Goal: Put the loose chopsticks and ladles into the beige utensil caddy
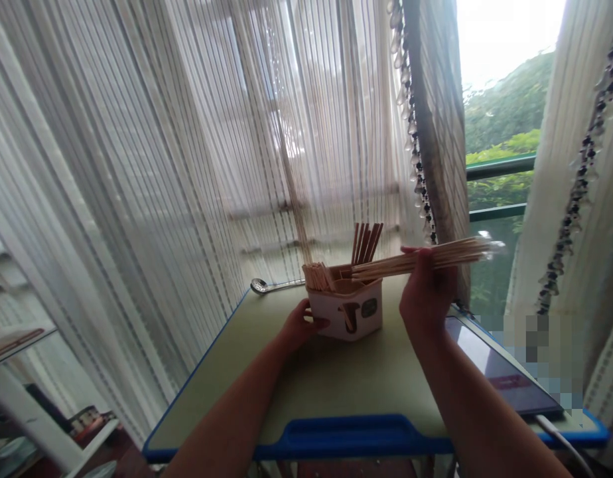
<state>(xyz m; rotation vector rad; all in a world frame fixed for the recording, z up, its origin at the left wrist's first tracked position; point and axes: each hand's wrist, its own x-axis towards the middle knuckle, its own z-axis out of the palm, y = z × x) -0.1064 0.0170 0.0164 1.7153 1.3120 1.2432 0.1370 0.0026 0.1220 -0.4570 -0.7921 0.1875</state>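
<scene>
A pale chopstick holder (pixel 331 318) with a brown rim stands on the folding table. Dark brown chopsticks (pixel 367 244) rise from its back compartment, and short light wooden sticks (pixel 316 273) fill the left one. My left hand (pixel 305 324) grips the holder's lower left side. Closed around a bundle of long, thin wooden sticks (pixel 401 267) is my right hand (pixel 428 289), to the right of the holder. The bundle lies nearly level, its left end over the holder's rim. Clear plastic (pixel 490 245) covers its right end.
A slotted metal spoon (pixel 261 286) lies at the table's back left. A tablet (pixel 500 365) with a white cable (pixel 560 438) rests along the right edge. The table (pixel 346 392) has a blue rim; striped curtains (pixel 211 133) hang behind it. A white shelf stands at left.
</scene>
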